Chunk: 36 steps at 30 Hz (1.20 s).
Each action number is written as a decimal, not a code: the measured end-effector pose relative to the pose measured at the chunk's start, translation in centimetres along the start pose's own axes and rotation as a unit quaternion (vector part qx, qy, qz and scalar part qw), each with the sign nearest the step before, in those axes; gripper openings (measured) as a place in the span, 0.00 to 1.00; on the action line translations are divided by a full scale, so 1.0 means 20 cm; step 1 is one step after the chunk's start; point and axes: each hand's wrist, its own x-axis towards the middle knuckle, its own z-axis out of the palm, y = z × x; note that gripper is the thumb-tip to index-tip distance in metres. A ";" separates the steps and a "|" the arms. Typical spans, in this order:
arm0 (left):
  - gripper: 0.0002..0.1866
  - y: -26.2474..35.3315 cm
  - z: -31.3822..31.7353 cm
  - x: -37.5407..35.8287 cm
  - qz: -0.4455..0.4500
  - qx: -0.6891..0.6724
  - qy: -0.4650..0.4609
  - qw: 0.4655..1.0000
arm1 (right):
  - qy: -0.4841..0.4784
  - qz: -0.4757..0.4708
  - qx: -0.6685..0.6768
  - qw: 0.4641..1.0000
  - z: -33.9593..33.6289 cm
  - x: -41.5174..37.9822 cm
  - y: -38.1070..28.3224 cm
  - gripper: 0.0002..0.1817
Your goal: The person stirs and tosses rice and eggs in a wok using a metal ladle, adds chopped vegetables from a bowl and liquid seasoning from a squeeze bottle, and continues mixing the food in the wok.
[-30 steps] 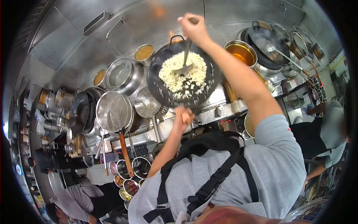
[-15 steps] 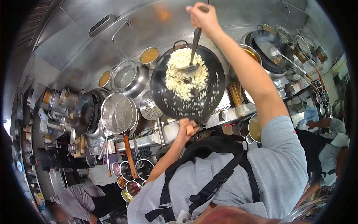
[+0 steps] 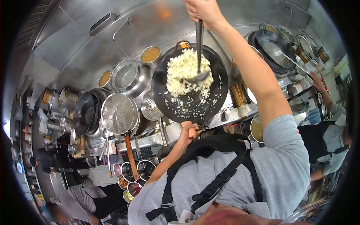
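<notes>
In the head view, a dark wok (image 3: 165, 101) sits on the range, with a heap of pale rice (image 3: 183, 69) and loose grains scattered over its near side. My right hand (image 3: 204, 11), partly cut off at the top edge, is closed around the upright handle of a ladle (image 3: 199, 41). The ladle's bowl rests in the right part of the rice. My left hand (image 3: 185, 135) is closed at the wok's near rim, gripping it there with a light orange-brown piece, maybe folded cloth, between the fingers.
Left of the wok lie a perforated skimmer (image 3: 150, 107), a wire strainer (image 3: 119, 114) and a steel pot (image 3: 138, 80). Behind stands a container of orange-brown liquid (image 3: 150, 55). A bamboo brush (image 3: 237, 93) is at right. A co-worker's hand (image 3: 318, 81) holds a ladle at another wok (image 3: 273, 47).
My right hand has risen slightly, and the ladle's bowl has shifted right and down in the rice. The rice is heaped differently. At right, the co-worker's hand has moved up towards the other wok.
</notes>
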 end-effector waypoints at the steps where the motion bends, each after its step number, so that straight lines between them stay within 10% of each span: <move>1: 0.12 0.07 0.03 0.03 0.010 -0.024 -0.037 0.999 | -0.001 -0.006 -0.009 1.000 0.04 -0.02 0.00 0.18; 4: 0.08 0.32 0.13 0.35 0.012 -0.084 -0.197 0.977 | 0.039 -0.007 -0.038 0.998 0.16 -0.10 0.21 0.17; 5: 0.07 0.42 0.32 0.30 0.019 -0.060 -0.054 0.997 | 0.042 -0.046 -0.057 0.996 0.10 -0.09 0.43 0.15; 7: 0.08 0.36 0.30 0.31 0.051 -0.055 -0.047 0.996 | 0.055 -0.101 -0.071 0.991 -0.06 -0.03 0.75 0.12; 10: 0.07 0.01 -0.12 0.27 0.002 -0.129 -0.157 0.979 | 0.072 -0.023 -0.022 0.997 -0.15 0.05 0.45 0.17; 14: 0.11 0.02 -0.13 0.10 -0.057 0.018 -0.053 0.997 | 0.009 -0.010 -0.007 1.000 -0.06 0.15 0.01 0.16; 20: 0.12 0.37 0.30 0.35 0.007 -0.060 -0.005 0.998 | 0.027 -0.094 -0.092 0.991 0.01 -0.10 0.63 0.13; 25: 0.07 -0.03 -0.17 0.13 -0.120 -0.051 -0.150 0.980 | -0.024 -0.037 0.026 0.999 -0.19 0.06 0.32 0.12; 29: 0.06 0.18 0.06 0.09 -0.018 0.004 -0.062 0.998 | 0.005 -0.023 0.002 1.000 0.08 0.01 -0.07 0.16; 36: 0.09 0.16 0.15 0.34 0.056 -0.109 -0.162 0.979 | 0.066 -0.072 -0.011 0.995 -0.01 -0.13 0.54 0.17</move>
